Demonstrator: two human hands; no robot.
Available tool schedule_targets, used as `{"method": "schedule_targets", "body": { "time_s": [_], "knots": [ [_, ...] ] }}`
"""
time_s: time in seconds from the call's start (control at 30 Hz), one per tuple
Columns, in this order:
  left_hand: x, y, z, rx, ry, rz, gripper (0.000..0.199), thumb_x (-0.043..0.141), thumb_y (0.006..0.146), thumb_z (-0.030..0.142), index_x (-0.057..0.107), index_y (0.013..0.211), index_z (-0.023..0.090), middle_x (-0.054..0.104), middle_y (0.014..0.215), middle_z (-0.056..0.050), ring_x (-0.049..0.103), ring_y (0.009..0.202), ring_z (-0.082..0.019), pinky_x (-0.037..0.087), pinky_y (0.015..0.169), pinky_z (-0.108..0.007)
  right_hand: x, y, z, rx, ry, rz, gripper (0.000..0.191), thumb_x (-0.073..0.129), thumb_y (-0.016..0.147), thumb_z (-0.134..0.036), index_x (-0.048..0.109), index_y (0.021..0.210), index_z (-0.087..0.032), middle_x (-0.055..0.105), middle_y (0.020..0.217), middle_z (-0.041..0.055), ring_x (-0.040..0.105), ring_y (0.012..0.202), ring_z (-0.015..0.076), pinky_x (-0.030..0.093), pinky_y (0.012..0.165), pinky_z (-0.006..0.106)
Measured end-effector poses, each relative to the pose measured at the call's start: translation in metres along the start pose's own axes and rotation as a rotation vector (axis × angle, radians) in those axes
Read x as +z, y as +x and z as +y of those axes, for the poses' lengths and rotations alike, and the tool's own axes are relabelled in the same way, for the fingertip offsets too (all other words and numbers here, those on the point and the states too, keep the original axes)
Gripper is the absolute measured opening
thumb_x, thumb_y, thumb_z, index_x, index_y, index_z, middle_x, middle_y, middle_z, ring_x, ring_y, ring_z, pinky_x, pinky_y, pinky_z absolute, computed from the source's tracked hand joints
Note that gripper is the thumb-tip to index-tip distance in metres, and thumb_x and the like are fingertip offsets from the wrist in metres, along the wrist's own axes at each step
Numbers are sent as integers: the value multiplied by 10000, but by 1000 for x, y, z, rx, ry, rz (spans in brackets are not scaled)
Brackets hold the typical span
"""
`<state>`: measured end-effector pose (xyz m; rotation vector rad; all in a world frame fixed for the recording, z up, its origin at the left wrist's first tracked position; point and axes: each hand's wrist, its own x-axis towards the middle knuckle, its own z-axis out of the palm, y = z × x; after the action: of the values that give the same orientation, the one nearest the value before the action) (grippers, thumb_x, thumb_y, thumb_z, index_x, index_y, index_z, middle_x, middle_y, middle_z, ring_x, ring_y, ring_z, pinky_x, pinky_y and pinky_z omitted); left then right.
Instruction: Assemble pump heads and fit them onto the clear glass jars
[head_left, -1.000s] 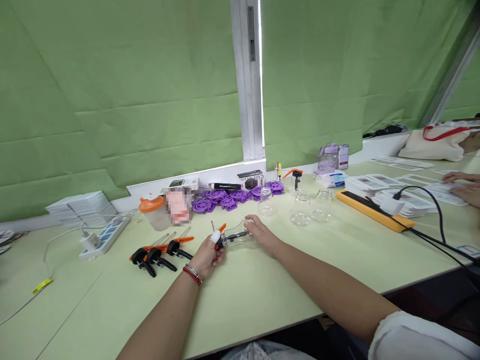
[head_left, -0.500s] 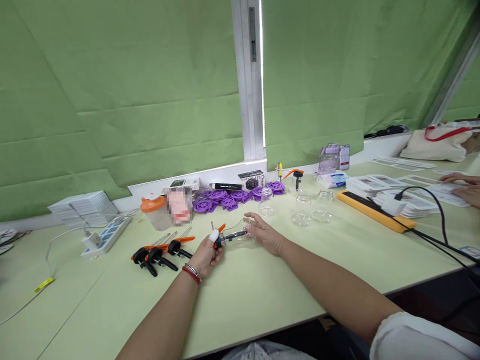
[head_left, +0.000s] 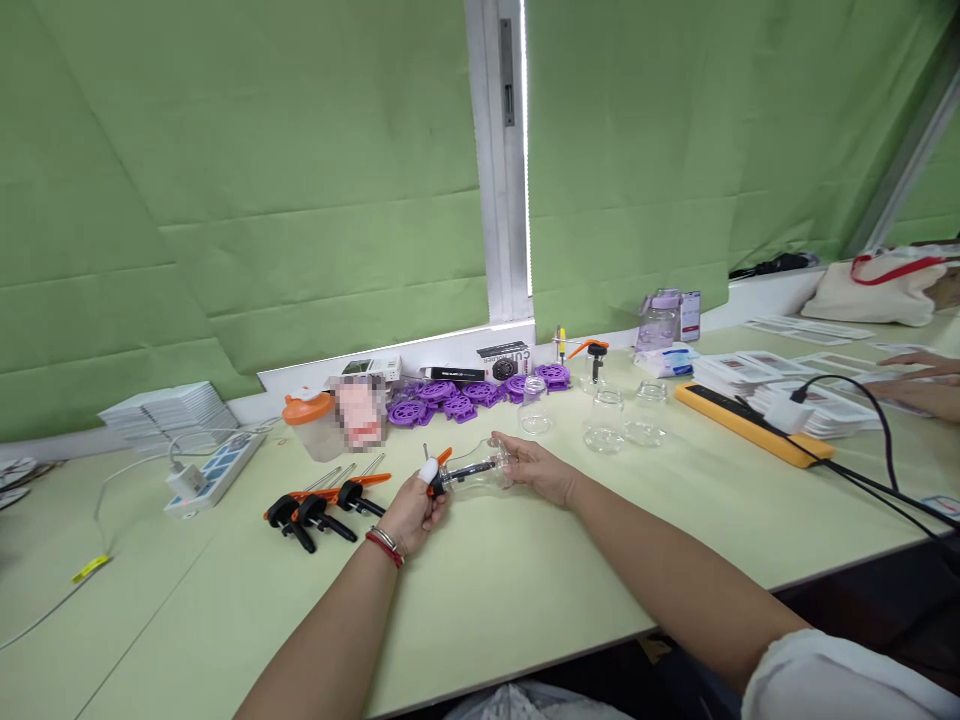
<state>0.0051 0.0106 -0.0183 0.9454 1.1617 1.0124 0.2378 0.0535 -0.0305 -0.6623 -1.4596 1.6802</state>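
Head view: a clear glass jar (head_left: 476, 472) lies sideways above the pale green surface (head_left: 525, 580), a black rod inside. The left hand (head_left: 415, 510) grips its black cap (head_left: 436, 484) with orange handle; the right hand (head_left: 536, 468) is closed around its rounded base. Left: three black-and-orange dispenser tops (head_left: 319, 508). Behind: three smooth, empty glass jars (head_left: 603, 420).

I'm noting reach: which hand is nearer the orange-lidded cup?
Left. The left hand is in front and right of the orange-lidded cup; the right hand is farther right, on the clear jar.
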Motion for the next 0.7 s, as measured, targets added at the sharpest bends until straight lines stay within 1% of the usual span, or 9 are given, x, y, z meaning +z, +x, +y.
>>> {"method": "schedule_targets", "body": {
  "time_s": [0.07, 0.13, 0.23, 0.33, 0.4, 0.47, 0.5, 0.63, 0.7],
  "knots": [
    [0, 1, 0, -4, -1, -1, 422, 474, 791, 614, 398, 771, 199, 425, 561, 51, 330, 352, -43, 81, 344, -185, -1, 0, -1, 11, -33, 25, 734, 753, 665, -337, 447, 1329, -270, 356, 1436, 90, 523, 1079, 236, 481, 796, 353],
    [0, 1, 0, -15, -11, -8, 420, 469, 793, 613, 402, 777, 198, 418, 556, 53, 324, 349, -43, 76, 345, -185, -1, 2, -1, 18, -76, 71, 687, 729, 694, -389, 453, 1307, -248, 485, 1322, 110, 571, 1012, 224, 455, 819, 358],
    [1, 0, 0, -15, -22, -17, 416, 463, 798, 610, 399, 773, 199, 413, 552, 54, 320, 348, -43, 74, 345, -184, 0, 5, 0, 9, -120, 113, 585, 665, 742, -485, 459, 1235, -246, 631, 1036, 59, 620, 873, 188, 420, 848, 355],
    [1, 0, 0, -13, -27, -13, 409, 458, 804, 604, 397, 766, 201, 415, 553, 52, 323, 348, -45, 72, 348, -186, 3, 7, 2, -13, -156, 124, 511, 584, 766, -581, 496, 1124, -227, 624, 811, 9, 606, 782, 176, 412, 827, 353],
    [1, 0, 0, -18, -41, -11, 401, 450, 810, 600, 406, 779, 202, 416, 554, 52, 322, 347, -46, 68, 352, -188, 5, 8, 2, -27, -185, 156, 527, 544, 765, -629, 521, 1089, -214, 607, 795, 13, 579, 790, 179, 409, 806, 347],
    [0, 0, 1, -25, -59, -1, 400, 444, 814, 599, 407, 777, 203, 414, 554, 52, 321, 346, -44, 66, 357, -190, 6, 6, 1, -33, -210, 182, 557, 543, 754, -642, 543, 1101, -206, 605, 869, 34, 546, 823, 177, 405, 789, 334],
    [0, 0, 1, -29, -65, 4, 402, 443, 814, 600, 402, 768, 202, 413, 553, 53, 319, 346, -43, 67, 359, -190, 5, 5, 1, -37, -214, 172, 567, 564, 746, -631, 553, 1117, -203, 600, 911, 44, 531, 836, 175, 404, 780, 328],
    [0, 0, 2, -26, -64, 10, 410, 465, 800, 602, 388, 747, 203, 414, 551, 54, 314, 347, -41, 72, 361, -192, -1, 1, -1, -56, -180, 49, 609, 732, 660, -476, 555, 1179, -208, 569, 1001, 56, 514, 865, 165, 414, 765, 305],
    [0, -1, 1, -16, -48, 13, 408, 480, 792, 601, 396, 759, 203, 418, 551, 55, 314, 347, -42, 73, 361, -192, -4, 2, 0, -56, -175, 75, 644, 745, 655, -445, 516, 1218, -232, 565, 953, 38, 523, 818, 149, 422, 734, 292]
  ]
}}
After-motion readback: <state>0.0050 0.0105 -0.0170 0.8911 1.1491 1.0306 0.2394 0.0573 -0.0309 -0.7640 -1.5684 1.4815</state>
